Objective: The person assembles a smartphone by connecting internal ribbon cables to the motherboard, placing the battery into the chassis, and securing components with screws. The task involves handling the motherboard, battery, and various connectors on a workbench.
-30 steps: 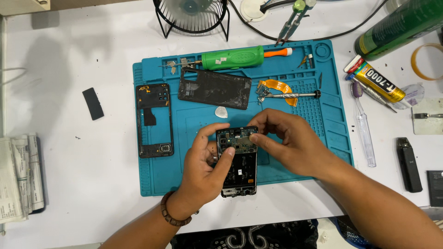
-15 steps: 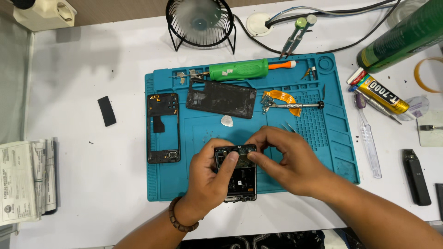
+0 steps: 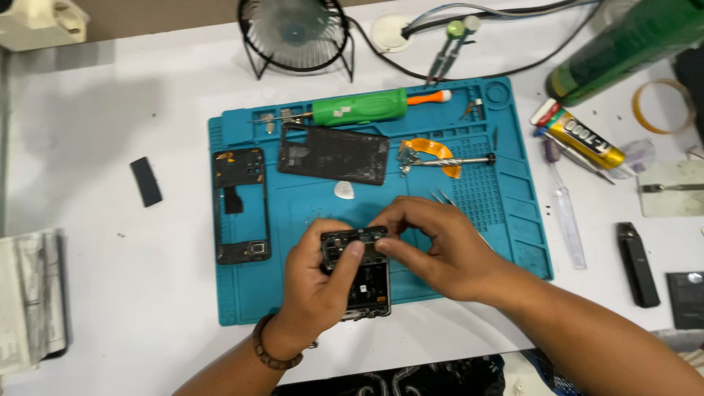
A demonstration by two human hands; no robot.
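- We see a yellow-and-black labelled glue tube (image 3: 583, 137) lying on the table just right of the blue mat (image 3: 528, 220).
- We see a green bottle (image 3: 627, 40) at the top right corner, its label unreadable.

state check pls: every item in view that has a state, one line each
phone: opened, back off, insides showing, gripped by both hands
left hand: holding the phone, thumb on its top
right hand: fingertips pinching the phone's top edge
back cover: off, lying flat on the mat
frame: removed, lying flat on the mat
green screwdriver: lying on the mat, unheld
fan: upright, spinning or not unclear
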